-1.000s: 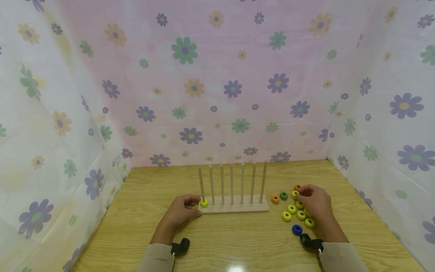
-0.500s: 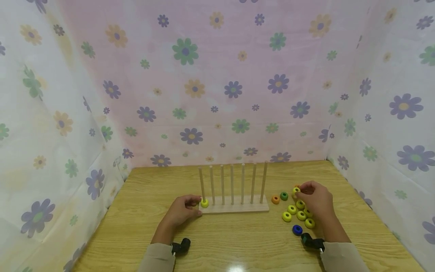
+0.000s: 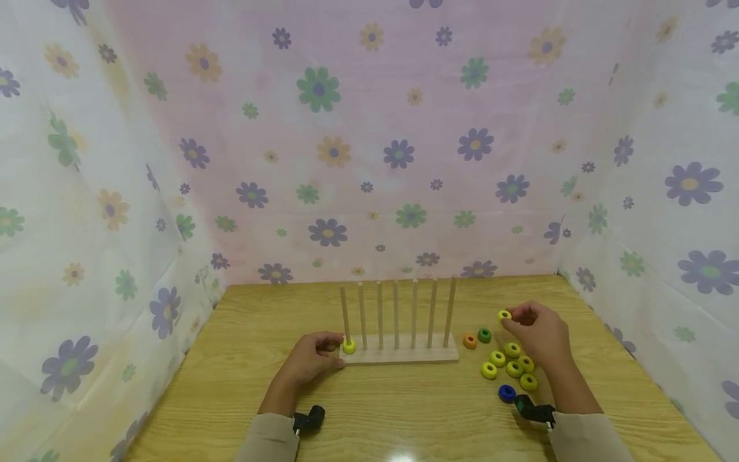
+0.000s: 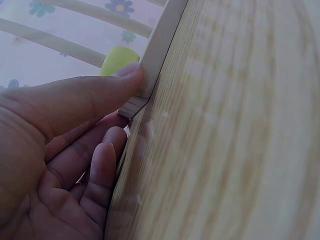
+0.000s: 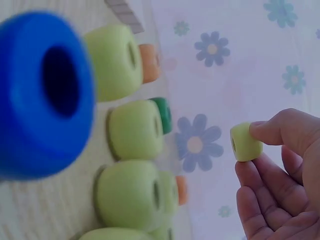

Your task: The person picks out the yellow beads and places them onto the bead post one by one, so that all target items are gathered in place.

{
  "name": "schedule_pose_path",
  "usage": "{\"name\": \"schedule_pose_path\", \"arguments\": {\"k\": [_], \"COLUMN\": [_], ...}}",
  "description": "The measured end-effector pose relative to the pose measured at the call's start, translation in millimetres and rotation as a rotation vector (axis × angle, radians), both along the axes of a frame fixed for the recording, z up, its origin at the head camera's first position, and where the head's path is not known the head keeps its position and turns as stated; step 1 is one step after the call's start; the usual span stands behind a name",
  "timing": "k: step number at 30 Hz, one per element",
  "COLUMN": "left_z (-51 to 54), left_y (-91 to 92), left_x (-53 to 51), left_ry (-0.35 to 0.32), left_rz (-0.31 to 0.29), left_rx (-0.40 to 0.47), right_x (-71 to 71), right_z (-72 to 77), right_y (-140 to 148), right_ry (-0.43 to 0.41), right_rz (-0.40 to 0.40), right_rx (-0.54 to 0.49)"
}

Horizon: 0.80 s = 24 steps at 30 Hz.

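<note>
Flower-printed cloth (image 3: pixel 352 122) hangs behind and on both sides of a wood-grained table (image 3: pixel 277 308).

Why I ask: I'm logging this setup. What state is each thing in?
Peg rack: upright, six pegs bare
Leftmost peg: yellow ring at its base
Left hand: gripping rack's left end
Right hand: pinching raised yellow ring
Loose yellow rings: on table
Blue ring: on table
Green ring: on table
Orange rings: one on table, one mostly hidden

Wooden stand (image 3: pixel 398 355), one: pale, seven upright rods (image 3: pixel 396 314); threaded bead (image 3: pixel 349 347), yellow, at foot of end rod (image 3: pixel 345 314). Held bead (image 3: pixel 504 316), one: yellow, holed, raised, apart from stand.
</note>
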<state>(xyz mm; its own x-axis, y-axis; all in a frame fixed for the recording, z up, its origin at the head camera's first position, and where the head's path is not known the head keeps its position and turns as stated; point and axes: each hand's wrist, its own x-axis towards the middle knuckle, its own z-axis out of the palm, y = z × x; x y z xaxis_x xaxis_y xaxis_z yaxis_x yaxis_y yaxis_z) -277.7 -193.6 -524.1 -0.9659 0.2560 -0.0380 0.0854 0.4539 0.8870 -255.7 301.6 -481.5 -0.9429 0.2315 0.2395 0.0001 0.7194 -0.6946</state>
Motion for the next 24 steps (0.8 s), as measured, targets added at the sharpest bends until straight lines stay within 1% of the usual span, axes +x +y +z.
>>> {"name": "schedule_pose_path", "arguments": {"k": [3, 8, 14, 16, 20, 24], "left_z": [-1.4, -1.4, 1.3, 2.0, 1.7, 0.6], "left_y": [0.0, -0.1, 0.6, 0.8, 1.4, 1.0], "left_x": [0.1, 1.3, 2.0, 2.5, 3.0, 1.7], "left_ry": [0.005, 0.017, 0.028, 0.030, 0.014, 0.013], "left_rz": [-0.002, -0.014, -0.025, -0.026, -0.017, -0.014], "left_rx": [0.003, 0.018, 0.027, 0.028, 0.036, 0.032], "right_x": [0.6, 0.3, 2.6, 3.8, 5.9, 7.4], "right_z": [5.6, 14.5, 27.2, 31.0, 37.9, 44.7], "right_y": [-4, -12, -20, -22, -25, -29], "right_ry": [0.020, 0.081, 0.149, 0.153, 0.145, 0.140], "right_rz": [0.005, 0.038, 0.068, 0.075, 0.084, 0.087], "right_rx": [-0.001, 0.008, 0.028, 0.031, 0.023, 0.008]}}
